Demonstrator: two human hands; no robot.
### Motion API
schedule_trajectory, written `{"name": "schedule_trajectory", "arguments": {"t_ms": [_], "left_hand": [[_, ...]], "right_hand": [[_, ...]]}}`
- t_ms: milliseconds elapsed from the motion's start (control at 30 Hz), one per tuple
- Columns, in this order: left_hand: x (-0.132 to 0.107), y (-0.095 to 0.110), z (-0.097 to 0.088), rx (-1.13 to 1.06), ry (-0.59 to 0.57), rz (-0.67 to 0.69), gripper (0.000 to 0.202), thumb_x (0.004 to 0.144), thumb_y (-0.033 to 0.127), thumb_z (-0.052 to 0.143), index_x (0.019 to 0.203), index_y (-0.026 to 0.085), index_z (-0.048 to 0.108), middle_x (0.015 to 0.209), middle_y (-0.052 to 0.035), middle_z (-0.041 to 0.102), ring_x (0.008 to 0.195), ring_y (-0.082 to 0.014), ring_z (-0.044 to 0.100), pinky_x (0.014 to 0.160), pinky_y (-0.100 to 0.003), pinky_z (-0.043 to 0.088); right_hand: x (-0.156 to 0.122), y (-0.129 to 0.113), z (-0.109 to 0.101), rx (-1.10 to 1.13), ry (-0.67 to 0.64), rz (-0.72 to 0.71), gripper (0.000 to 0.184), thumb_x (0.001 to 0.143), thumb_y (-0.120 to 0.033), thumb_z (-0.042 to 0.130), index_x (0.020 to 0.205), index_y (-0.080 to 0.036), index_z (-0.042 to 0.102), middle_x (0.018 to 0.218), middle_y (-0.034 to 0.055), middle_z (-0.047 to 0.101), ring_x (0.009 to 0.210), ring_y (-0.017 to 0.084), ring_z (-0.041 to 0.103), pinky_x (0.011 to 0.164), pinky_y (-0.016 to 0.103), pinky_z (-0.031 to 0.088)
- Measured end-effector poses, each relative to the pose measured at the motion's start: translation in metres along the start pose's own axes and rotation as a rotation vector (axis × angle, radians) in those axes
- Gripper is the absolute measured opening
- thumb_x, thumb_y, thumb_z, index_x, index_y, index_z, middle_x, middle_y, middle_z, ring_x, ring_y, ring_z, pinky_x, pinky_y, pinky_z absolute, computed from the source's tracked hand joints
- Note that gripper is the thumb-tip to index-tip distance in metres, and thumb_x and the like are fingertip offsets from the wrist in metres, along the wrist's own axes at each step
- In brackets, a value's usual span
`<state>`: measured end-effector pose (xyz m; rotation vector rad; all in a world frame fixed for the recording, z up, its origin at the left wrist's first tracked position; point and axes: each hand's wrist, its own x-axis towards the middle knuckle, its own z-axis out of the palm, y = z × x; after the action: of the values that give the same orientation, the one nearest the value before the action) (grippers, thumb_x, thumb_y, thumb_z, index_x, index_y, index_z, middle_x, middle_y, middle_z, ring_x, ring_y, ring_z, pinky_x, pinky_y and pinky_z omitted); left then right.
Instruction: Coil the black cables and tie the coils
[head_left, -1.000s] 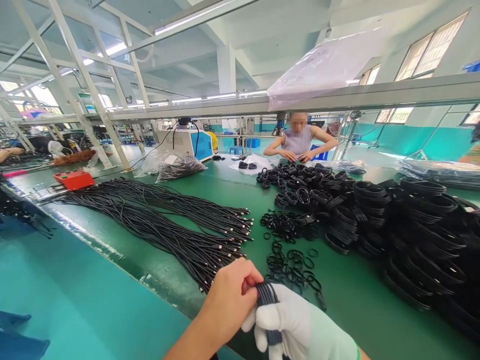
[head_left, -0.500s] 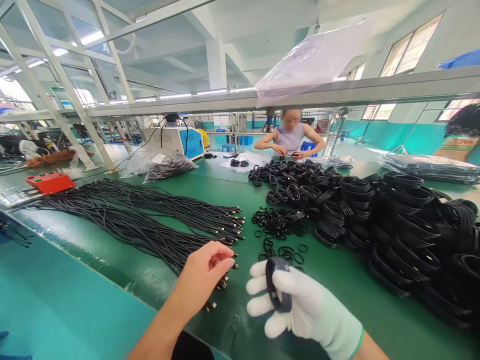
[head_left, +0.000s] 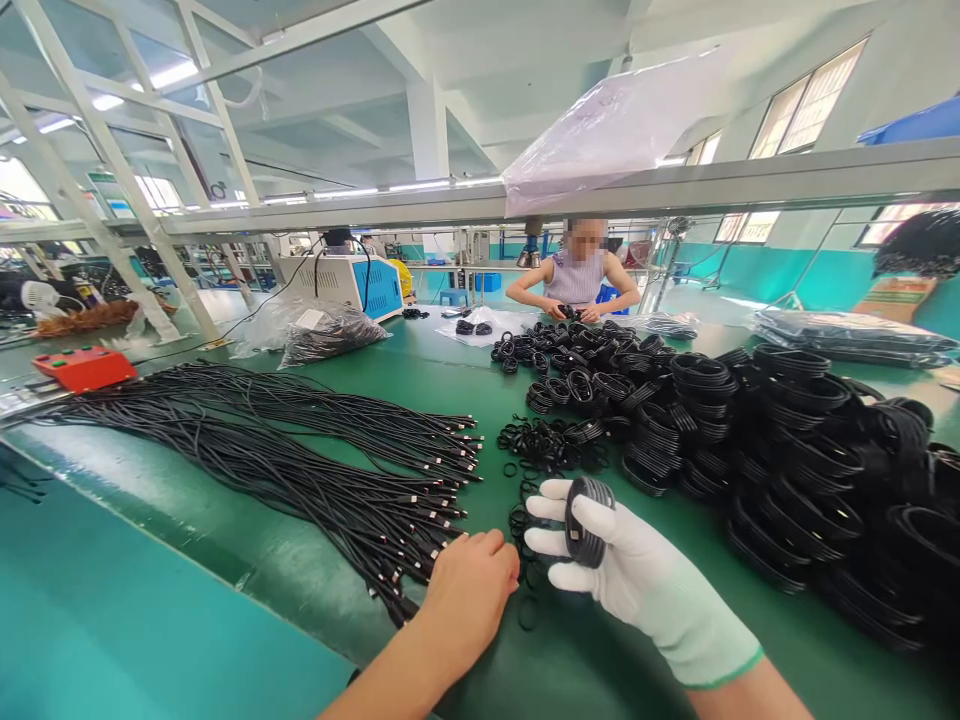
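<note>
So, the biggest thing on my feed is the tabletop [head_left: 420, 370], smooth green with a glossy sheen and a scuffed near-left edge. Its right side is buried under a heap of coiled black cables [head_left: 795, 460], oval loops that look ribbed where the turns stack up, some piled into stubby towers. Over on the left I've got a wide spread of straight black cables [head_left: 255, 430], thin and bendy-looking, with most of their ends fanned out near the hands. Behind those sit a boxy machine [head_left: 330, 280] with pale casing and a slotted blue panel, and a crinkly clear bag [head_left: 330, 335] of dark stuff I can't make out. The smooth, blocky red box [head_left: 86, 370] is at the far-left end of the straight cables.

My right hand [head_left: 630, 560], in a white glove with a pale green cuff, has its fingers spread and the thumb pinning one compact coil [head_left: 586, 550] against them, held above the tabletop. The bare left hand [head_left: 472, 580] is loosely curled between the cable ends and the small rings; its fingertips are hidden, so I can't tell if it's holding anything.

Smallest stuff: thin black rings [head_left: 544, 440], round and rubbery-looking, plus shiny, squared-off metal tips [head_left: 414, 498].
</note>
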<state>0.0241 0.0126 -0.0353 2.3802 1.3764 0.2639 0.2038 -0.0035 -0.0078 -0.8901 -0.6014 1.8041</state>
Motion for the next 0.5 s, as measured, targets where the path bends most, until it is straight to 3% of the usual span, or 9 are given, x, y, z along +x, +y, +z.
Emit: {"name": "schedule_trajectory", "arguments": {"t_ms": [100,200,300,367,500], "left_hand": [[-0.003,-0.005,-0.009,-0.085,0.042,-0.031,0.015,0.082,0.011,0.043,0.072,0.019,0.052,0.080,-0.0023,0.057,0.076,-0.0184,0.054,0.069,-0.029,0.038],[-0.006,-0.006,-0.022,-0.614,0.049,-0.091,0.014,0.084,0.024,0.038,0.073,0.020,0.045,0.065,0.0024,0.047,0.063,-0.0141,0.047,0.060,-0.025,0.037],[-0.007,0.000,-0.022,-1.118,0.012,-0.104,0.020,0.081,0.039,0.043,0.073,0.020,0.041,0.061,0.0047,0.043,0.056,-0.0116,0.043,0.055,-0.023,0.036],[-0.005,0.005,-0.015,-1.148,0.031,-0.125,0.023,0.079,0.041,0.045,0.071,0.020,0.040,0.060,0.0050,0.044,0.054,-0.0110,0.042,0.053,-0.023,0.035],[-0.002,0.010,0.004,-0.806,0.202,-0.212,0.019,0.082,0.035,0.042,0.069,0.021,0.043,0.060,0.0038,0.045,0.059,-0.0136,0.044,0.057,-0.025,0.033]], "right_hand": [[0.001,0.004,0.004,0.003,-0.010,-0.006,0.046,0.062,-0.036,0.078,0.099,-0.019,0.058,0.099,0.0074,0.065,0.071,0.017,0.065,0.047,0.023,0.049],[0.007,0.013,0.011,-0.091,0.040,-0.071,0.052,0.055,-0.034,0.080,0.096,-0.017,0.055,0.093,0.0081,0.065,0.056,0.012,0.059,0.037,0.022,0.044],[0.014,0.025,0.018,-0.217,0.083,-0.142,0.060,0.050,-0.034,0.079,0.100,-0.015,0.051,0.093,0.0097,0.064,0.051,0.012,0.056,0.032,0.023,0.042],[0.017,0.033,0.023,-0.304,0.108,-0.182,0.058,0.053,-0.033,0.077,0.101,-0.016,0.049,0.083,0.0057,0.064,0.046,0.011,0.053,0.032,0.023,0.041],[0.015,0.046,0.024,-0.284,0.118,-0.203,0.041,0.064,-0.036,0.072,0.094,-0.019,0.050,0.054,-0.0054,0.054,0.037,0.006,0.041,0.032,0.018,0.032]]}}
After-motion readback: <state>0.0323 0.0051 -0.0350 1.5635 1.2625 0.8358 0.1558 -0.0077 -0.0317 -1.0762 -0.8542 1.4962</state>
